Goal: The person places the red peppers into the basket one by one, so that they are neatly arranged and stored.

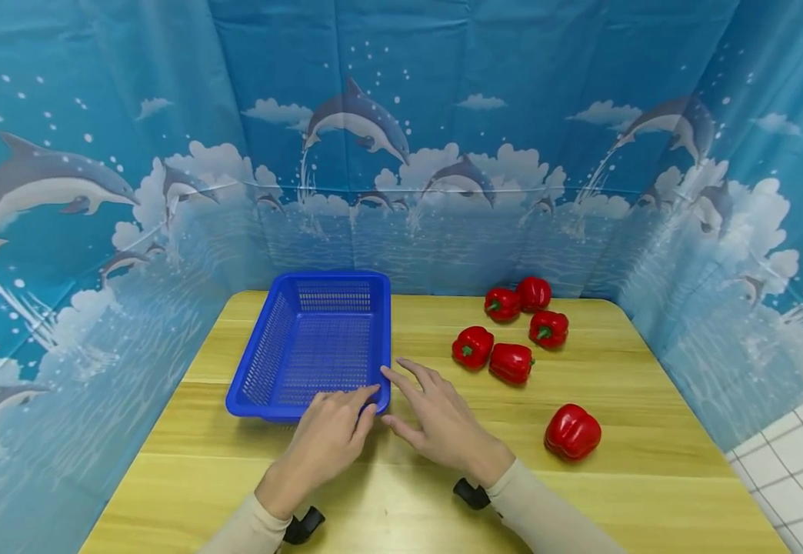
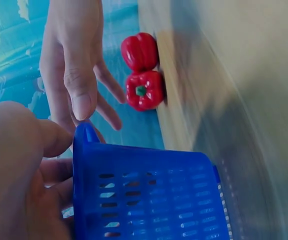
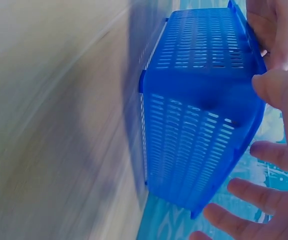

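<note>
A blue plastic basket [image 1: 325,346] with slotted walls stands on the table's left side, with nothing inside it. My left hand [image 1: 332,435] pinches its rim near the front right corner; the thumb and curled fingers lie about the rim in the left wrist view. Beside that same corner is my right hand [image 1: 439,415], its fingers spread and fairly straight. In the right wrist view the right thumb [image 3: 269,90] lies at the rim, and the other fingers stand apart from the basket wall. Whether the right thumb presses the rim, I cannot tell.
Several red bell peppers [image 1: 472,348] lie grouped at the back right of the wooden table [image 1: 401,500]. A single red pepper [image 1: 573,432] sits nearer, at the right. A dolphin-print curtain [image 1: 436,238] hangs behind and along both sides.
</note>
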Motion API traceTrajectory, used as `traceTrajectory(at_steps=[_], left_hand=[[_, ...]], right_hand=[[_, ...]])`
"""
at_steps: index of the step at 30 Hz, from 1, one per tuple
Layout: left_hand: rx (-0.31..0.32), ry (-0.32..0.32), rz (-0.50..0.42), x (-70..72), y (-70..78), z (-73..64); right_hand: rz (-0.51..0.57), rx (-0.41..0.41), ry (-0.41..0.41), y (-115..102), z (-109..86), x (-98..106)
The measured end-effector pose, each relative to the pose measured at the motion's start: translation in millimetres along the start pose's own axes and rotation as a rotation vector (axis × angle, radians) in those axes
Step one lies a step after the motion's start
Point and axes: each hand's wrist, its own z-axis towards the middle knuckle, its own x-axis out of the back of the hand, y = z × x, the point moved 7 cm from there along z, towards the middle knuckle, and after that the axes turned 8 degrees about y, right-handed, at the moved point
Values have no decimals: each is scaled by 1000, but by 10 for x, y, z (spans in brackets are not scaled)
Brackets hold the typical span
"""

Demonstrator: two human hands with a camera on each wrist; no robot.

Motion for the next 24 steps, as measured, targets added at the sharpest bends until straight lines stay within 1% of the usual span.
traceTrajectory(at_steps=[4, 9, 12, 14, 16, 19, 22, 24], left_hand=[[-16, -9, -2, -24, 53, 4], [-38, -4, 12, -49, 98, 5], [-38, 4, 13, -43, 108, 10], [-27, 10, 4, -34, 103, 9], [-10, 28, -5, -23, 84, 2], [37, 83, -3, 14, 11, -3], [117, 147, 28, 80, -141, -3], [191, 165, 55, 131, -289, -3]], right_hand=[[26, -9, -17, 23, -17, -5], [48, -48, -49, 80, -38, -30], [56, -67, -52, 110, -29, -31], [61, -78, -49, 124, -27, -26], [54, -85, -46, 134, -34, -16], [40, -101, -40, 153, -57, 9], [24, -120, -42, 174, -76, 29], [29, -133, -43, 185, -85, 44]])
